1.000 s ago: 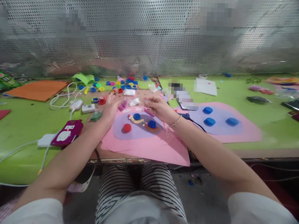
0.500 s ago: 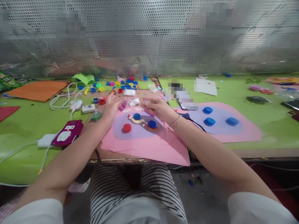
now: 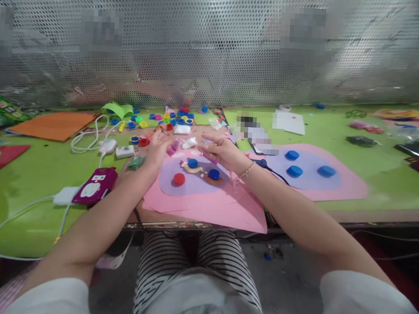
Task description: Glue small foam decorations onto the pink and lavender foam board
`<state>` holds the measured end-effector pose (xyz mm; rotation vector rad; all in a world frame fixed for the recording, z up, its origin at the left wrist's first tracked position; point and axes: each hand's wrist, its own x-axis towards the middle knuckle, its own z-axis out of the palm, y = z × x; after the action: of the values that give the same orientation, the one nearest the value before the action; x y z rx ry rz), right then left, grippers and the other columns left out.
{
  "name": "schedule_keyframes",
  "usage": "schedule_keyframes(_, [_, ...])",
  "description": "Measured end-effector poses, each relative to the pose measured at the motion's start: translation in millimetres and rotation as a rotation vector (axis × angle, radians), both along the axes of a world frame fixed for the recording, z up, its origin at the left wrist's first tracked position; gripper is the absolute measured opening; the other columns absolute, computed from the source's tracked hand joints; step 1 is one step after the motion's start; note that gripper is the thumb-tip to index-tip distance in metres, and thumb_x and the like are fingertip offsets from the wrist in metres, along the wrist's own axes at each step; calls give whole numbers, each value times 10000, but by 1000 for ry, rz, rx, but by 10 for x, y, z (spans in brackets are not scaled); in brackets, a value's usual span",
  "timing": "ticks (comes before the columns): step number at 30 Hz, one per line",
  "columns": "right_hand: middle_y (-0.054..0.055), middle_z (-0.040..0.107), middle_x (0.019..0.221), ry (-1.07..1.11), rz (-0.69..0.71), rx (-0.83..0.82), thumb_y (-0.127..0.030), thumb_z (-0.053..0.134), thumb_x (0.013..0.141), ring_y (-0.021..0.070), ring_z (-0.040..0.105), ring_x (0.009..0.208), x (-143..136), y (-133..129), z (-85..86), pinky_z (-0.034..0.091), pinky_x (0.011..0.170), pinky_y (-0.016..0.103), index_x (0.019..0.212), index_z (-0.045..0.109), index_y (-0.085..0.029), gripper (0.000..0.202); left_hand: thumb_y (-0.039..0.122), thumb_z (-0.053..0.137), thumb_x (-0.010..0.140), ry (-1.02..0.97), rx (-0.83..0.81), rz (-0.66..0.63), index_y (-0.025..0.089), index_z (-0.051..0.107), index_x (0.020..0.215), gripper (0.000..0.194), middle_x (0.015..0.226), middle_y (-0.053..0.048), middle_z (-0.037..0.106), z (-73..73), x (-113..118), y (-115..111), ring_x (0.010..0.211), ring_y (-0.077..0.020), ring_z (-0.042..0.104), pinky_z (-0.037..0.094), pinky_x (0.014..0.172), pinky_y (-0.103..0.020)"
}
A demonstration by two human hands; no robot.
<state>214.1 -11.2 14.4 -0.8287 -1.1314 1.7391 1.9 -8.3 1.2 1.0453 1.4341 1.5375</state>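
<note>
Lap: striped trousers [image 3: 204, 264] nearest, below the table edge [image 3: 368, 216].
Pink sheets [image 3: 207, 208]: stacked flat at the near edge, overhanging slightly.
Purple shape [image 3: 190, 184]: laid on the pink sheets; bears a red cap [image 3: 179, 179], two blue caps [image 3: 213, 174] and a small curved figure [image 3: 192, 168] between them.
Left hand [image 3: 157, 149]: fingers loosely curled, apart, over the far-left corner of the pink sheets; holding something cannot be told; green scrap [image 3: 136, 162] just beside the wrist.
Right hand [image 3: 223, 153]: forefinger stretched leftward, other fingers folded around a thin pink stick [image 3: 209, 157]; bracelet [image 3: 246, 170] at the wrist.
Small clear bags [image 3: 188, 143]: between the two hands, contents too blurred to tell.
Phone [image 3: 94, 191]: purple, left of the sheets, joined to a white cable [image 3: 24, 213].
Second pink sheet [image 3: 351, 185]: right, with a purple shape carrying three blue caps [image 3: 294, 171].
Loose caps [image 3: 169, 118]: many colours, scattered farther back, in no container.
Orange sheet [image 3: 55, 124]: far left.
Mesh screen [image 3: 215, 49]: upright behind the table.
</note>
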Motion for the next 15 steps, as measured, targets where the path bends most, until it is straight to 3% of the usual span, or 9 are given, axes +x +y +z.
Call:
schedule_keyframes(9, [-58,650,630,-18,15,54,-49,705,698,42,577,510,15,0,12,492,483,135,1011,602,-163,349,164,601,677,1,24,-2,244,514,1230,566,1398,-82,463,-35,-2,21,1136,-198,566,462,928,-315])
schedule_keyframes(15, [10,721,797,-18,44,-8,-37,679,718,81,674,712,5,-10,23,542,607,147,1038,599,-180,359,155,615,649,4,61,1,224,540,1176,536,1356,-88,503,-39,-2,30,1215,-207,514,456,946,-305])
